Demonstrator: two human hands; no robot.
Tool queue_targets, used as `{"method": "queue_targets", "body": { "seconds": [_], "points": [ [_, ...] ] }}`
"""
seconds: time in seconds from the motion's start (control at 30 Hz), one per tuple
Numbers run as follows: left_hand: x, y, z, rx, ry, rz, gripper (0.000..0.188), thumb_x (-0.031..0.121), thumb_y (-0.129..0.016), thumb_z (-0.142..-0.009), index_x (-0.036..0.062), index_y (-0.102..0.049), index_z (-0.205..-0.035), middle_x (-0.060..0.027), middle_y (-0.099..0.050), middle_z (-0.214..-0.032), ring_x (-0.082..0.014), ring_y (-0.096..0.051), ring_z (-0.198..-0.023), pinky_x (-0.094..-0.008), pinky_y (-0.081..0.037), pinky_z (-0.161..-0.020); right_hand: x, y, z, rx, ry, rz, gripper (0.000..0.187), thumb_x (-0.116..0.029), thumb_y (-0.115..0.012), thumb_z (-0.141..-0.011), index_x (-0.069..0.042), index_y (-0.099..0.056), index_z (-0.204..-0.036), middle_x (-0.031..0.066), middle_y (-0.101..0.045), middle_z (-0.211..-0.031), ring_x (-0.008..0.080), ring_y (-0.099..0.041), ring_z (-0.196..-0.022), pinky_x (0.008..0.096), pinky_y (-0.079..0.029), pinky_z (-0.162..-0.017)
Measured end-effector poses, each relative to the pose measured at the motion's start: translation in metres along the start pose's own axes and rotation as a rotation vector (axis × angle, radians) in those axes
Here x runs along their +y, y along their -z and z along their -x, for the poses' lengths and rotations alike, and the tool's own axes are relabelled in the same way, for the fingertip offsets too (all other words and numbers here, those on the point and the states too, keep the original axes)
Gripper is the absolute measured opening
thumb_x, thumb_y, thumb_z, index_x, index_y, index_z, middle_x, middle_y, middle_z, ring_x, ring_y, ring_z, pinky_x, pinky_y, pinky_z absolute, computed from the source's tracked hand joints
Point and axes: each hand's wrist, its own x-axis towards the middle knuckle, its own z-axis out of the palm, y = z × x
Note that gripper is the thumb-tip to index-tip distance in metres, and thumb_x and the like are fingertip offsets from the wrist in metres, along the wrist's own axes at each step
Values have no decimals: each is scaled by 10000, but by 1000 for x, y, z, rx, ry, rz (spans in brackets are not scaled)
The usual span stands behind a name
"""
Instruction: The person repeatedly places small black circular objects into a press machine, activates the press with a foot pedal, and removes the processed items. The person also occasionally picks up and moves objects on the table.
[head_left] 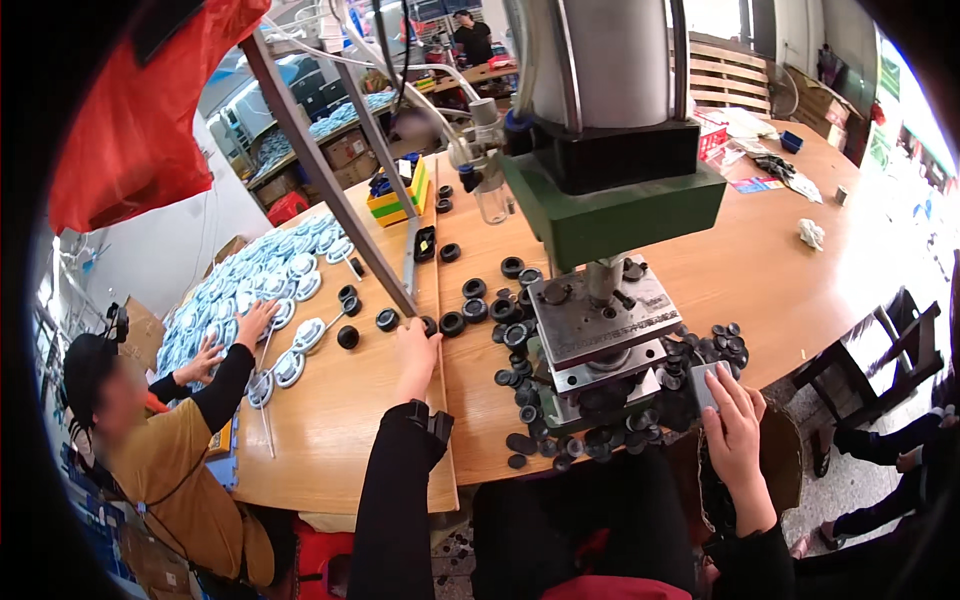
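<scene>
On the wooden table, my left hand [417, 355] reaches beside a metal post, its fingers closed at a black round part [430, 326]. My right hand [735, 422] is around the near right side of a grey rectangular block [706, 388], thumb and fingers against it. Between my hands stands a green bench press [625, 215] with a steel die [605, 318] under its ram. Black caps [598, 440] are heaped around the die's base, and thicker black round parts [474, 289] lie to its left. What sits inside the die is hidden.
A co-worker [175, 430] at the left handles light-blue and white round pieces [225, 285] piled on the table. A yellow bin [398, 200] stands beyond the metal post [330, 180]. A red bag [135, 135] hangs upper left. At the right are a stool [880, 350] and a crumpled white rag [811, 234].
</scene>
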Motion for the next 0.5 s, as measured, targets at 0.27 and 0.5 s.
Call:
{"method": "queue_targets", "body": {
  "seconds": [0.27,0.5],
  "points": [
    [68,116,78,-249,-140,623,634,119,-862,-853,42,-470,-1346,-120,-648,-1166,-216,-698,-902,-337,-577,-732,-74,-48,-77,146,82,-155,621,-369,-852,-829,-43,-619,-1303,110,-671,-1232,300,-598,-1178,425,-330,-1063],
    [118,206,181,-543,-284,916,682,187,-867,-878,50,-565,-1473,-101,-539,-1319,-159,-626,-1031,-306,-545,-873,-104,-71,-101,160,-78,-197,434,-277,-833,-824,-54,-673,-1160,89,-684,-1138,302,-575,-1120,436,-325,-1068]
  ]
}}
